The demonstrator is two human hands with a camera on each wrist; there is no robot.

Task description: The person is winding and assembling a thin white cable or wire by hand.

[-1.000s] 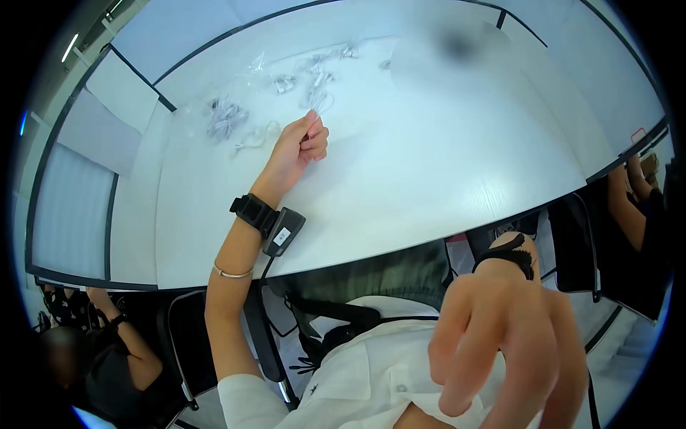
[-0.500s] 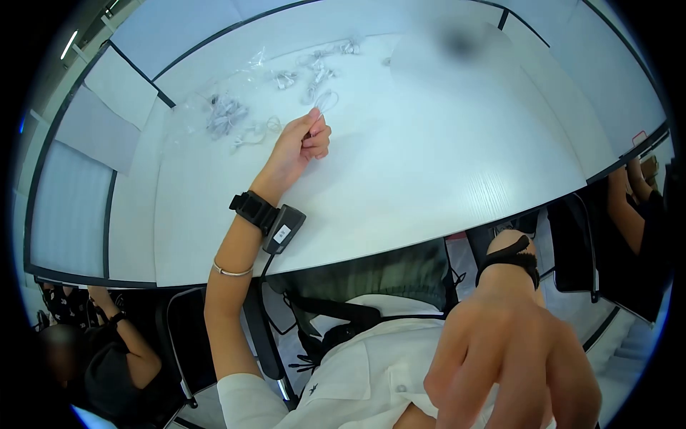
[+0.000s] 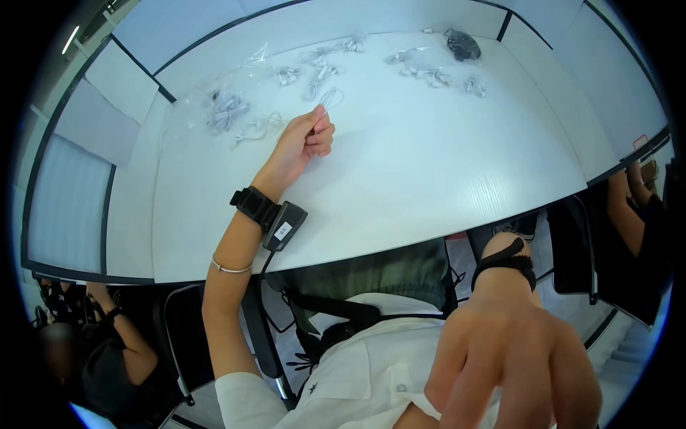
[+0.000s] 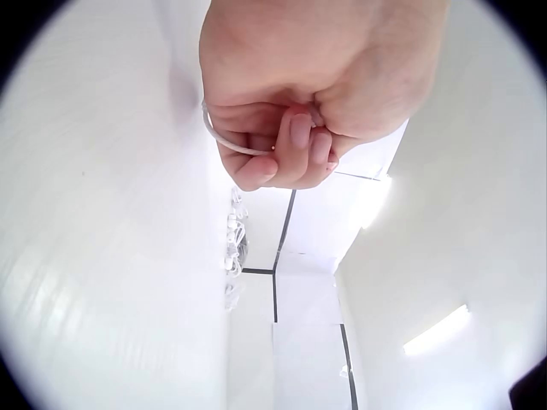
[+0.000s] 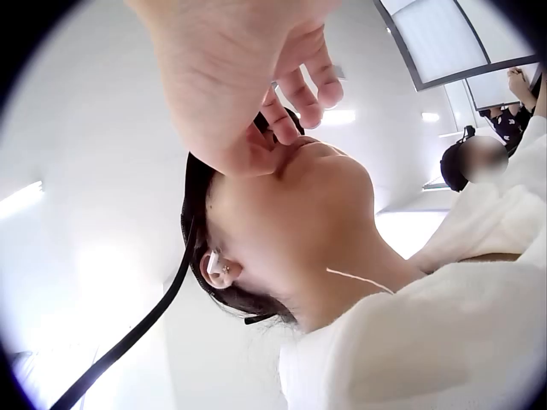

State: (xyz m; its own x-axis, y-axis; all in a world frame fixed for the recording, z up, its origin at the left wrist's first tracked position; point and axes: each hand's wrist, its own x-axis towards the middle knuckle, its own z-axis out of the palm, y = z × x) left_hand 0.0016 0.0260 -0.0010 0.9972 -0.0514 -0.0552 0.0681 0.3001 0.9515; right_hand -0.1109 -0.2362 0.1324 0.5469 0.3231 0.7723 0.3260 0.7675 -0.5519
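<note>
At the far left of the glossy white tabletop (image 3: 400, 186), a tangled bundle of pale grey-white cables (image 3: 227, 111) lies next to crumpled clear plastic film (image 3: 259, 57). Just right of it rests a loose off-white cable (image 3: 270, 127). The left hand (image 3: 296, 146) is raised, its fingers curled in and pinching a thin white cable (image 3: 331, 99), whose loop stands out beyond the fingertips. Behind it, several small coiled white cables (image 3: 319, 80) lie near one another.

Farther right comes the change: a pale blur covered that corner half a second ago, and now more coiled white cables in clear wrapping (image 3: 427, 76) and a dark grey rounded lump (image 3: 463, 44), perhaps bagged, show plainly. For the work, that likely means only more cables in sight; the left hand's pinch looks the same.

At the right, the right hand (image 3: 511, 357) is lifted near the person's face, away from the cables, fingers loosely bent with nothing visible in them.
</note>
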